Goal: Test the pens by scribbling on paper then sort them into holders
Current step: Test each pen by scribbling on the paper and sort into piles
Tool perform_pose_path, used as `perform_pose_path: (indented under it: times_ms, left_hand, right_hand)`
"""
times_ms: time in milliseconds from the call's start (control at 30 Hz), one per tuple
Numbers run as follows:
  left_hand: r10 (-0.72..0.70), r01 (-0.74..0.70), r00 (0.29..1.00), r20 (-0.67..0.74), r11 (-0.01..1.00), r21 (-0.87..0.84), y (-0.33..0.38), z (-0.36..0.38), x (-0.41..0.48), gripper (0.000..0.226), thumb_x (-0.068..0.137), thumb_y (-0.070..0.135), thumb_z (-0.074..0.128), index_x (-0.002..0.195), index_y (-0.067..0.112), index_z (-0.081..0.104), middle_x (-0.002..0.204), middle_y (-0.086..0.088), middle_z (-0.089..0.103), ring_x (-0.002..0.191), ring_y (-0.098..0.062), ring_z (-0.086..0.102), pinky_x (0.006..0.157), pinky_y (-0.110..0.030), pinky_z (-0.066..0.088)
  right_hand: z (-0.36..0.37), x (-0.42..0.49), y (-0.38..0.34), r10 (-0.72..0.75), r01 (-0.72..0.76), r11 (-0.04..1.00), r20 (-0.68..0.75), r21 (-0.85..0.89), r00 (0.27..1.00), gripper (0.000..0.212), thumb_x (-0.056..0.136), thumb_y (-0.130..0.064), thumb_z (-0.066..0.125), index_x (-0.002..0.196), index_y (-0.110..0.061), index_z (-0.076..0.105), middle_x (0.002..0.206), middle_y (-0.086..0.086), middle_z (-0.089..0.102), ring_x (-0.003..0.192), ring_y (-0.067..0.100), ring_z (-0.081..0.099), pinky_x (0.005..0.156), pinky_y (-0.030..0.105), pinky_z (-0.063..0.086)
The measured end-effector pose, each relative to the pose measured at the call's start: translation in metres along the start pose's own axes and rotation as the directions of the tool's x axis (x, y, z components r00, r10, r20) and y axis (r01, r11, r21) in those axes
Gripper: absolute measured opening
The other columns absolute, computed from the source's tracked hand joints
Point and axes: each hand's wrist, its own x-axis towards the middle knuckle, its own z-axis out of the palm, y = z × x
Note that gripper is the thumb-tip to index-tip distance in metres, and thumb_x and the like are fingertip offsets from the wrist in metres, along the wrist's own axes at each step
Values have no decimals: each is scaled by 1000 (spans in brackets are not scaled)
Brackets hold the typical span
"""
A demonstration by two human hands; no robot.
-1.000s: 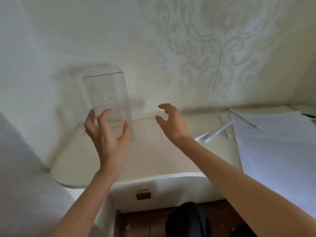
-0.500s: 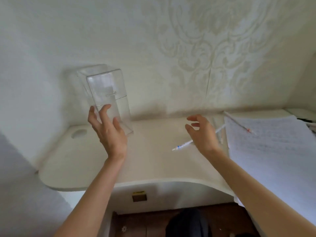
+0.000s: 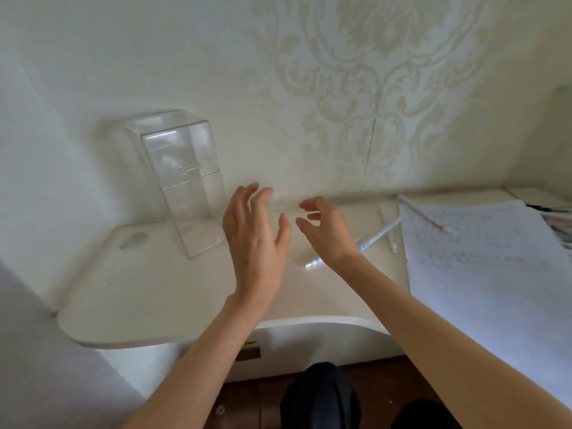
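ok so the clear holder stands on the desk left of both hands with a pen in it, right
Not quite: the head view shows the clear holder empty. It does stand on the desk, left of the left hand and right hand; the pens lie by the paper.

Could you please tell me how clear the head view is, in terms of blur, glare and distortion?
Head view: the light is soft and even, with faint shadows; the left hand and right hand are slightly motion-blurred; the clear holder carries pale reflections on its panels; the writing on the paper is too soft to read; the wide lens bows the front edge of the desk.
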Motion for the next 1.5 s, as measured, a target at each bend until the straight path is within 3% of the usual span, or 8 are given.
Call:
perform_pose_path:
  times_ms: [167, 400, 600, 733, 833, 1133, 1267, 1500]
  left_hand:
    - [-80, 159, 870, 487, 979, -124, 58, 52, -16, 40, 81, 24, 69, 114, 8, 54, 116, -8, 53, 103, -30, 53, 79, -35, 41]
    - [-158, 68, 657, 737, 986, 151, 107, 103, -16, 62, 82, 54, 58, 124, 10, 42, 123, -9, 44, 113, -29, 44, 85, -35, 37]
    - [-256, 17, 634, 730, 948, 318, 110, 114, -6, 35, 89, 34, 50, 115, 11, 46, 118, -10, 45, 110, -30, 43, 82, -36, 32]
    - [-297, 59, 622, 725, 940, 335, 85, 104, 1, 29, 93, 28, 47, 116, 11, 47, 119, -11, 43, 111, -31, 42, 78, -36, 33]
    - [-291, 71, 650, 701, 943, 326, 59, 96, 1, 31, 95, 36, 45, 115, 12, 50, 117, -11, 46, 109, -31, 44, 79, -37, 37]
    - [-253, 61, 729, 636, 949, 308, -5, 87, 13, 32, 92, 42, 48, 109, 16, 57, 114, -10, 54, 109, -31, 47, 82, -39, 40]
    - [-200, -38, 760, 618, 936, 350, -2, 89, 27, 37, 89, 41, 54, 111, 11, 57, 115, -14, 53, 110, -35, 47, 86, -41, 37]
    - [127, -67, 720, 682, 991, -113, 93, 116, 11, 37, 87, 36, 59, 117, 14, 56, 119, -7, 50, 110, -28, 48, 88, -35, 35]
  right_hand:
    - [-78, -9, 40, 96, -111, 989, -146, -97, 985, 27, 92, -11, 56, 119, -9, 55, 123, 2, 57, 102, 12, 53, 81, 16, 35]
    - [-155, -4, 90, 224, -330, 890, -329, -314, 917, 35, 96, -15, 50, 130, -10, 51, 132, 8, 51, 117, 23, 50, 86, 26, 39]
    - [-159, 18, 105, 348, -452, 682, -289, -574, 892, 27, 96, -25, 48, 113, -5, 56, 115, 14, 51, 106, 28, 48, 76, 36, 47]
    - [-138, 19, 85, 352, -421, 679, -237, -601, 905, 12, 88, -7, 48, 75, -9, 48, 77, 7, 51, 68, 21, 49, 52, 28, 36]
    - [-110, 7, 63, 371, -357, 723, -105, -592, 923, 4, 85, -6, 49, 84, -9, 47, 78, 4, 48, 68, 20, 48, 45, 25, 26]
    - [-48, 6, 37, 302, -242, 836, 44, -493, 952, 26, 94, -31, 50, 89, -6, 55, 98, 13, 63, 96, 29, 57, 74, 33, 44]
    - [-65, 9, 34, 215, -197, 884, -6, -424, 977, 41, 97, -33, 45, 124, -3, 54, 115, 12, 61, 109, 28, 54, 92, 37, 44]
    - [-180, -31, 79, 146, -281, 841, -306, -463, 941, 28, 96, -10, 43, 119, -9, 59, 117, 9, 58, 110, 23, 52, 91, 31, 43]
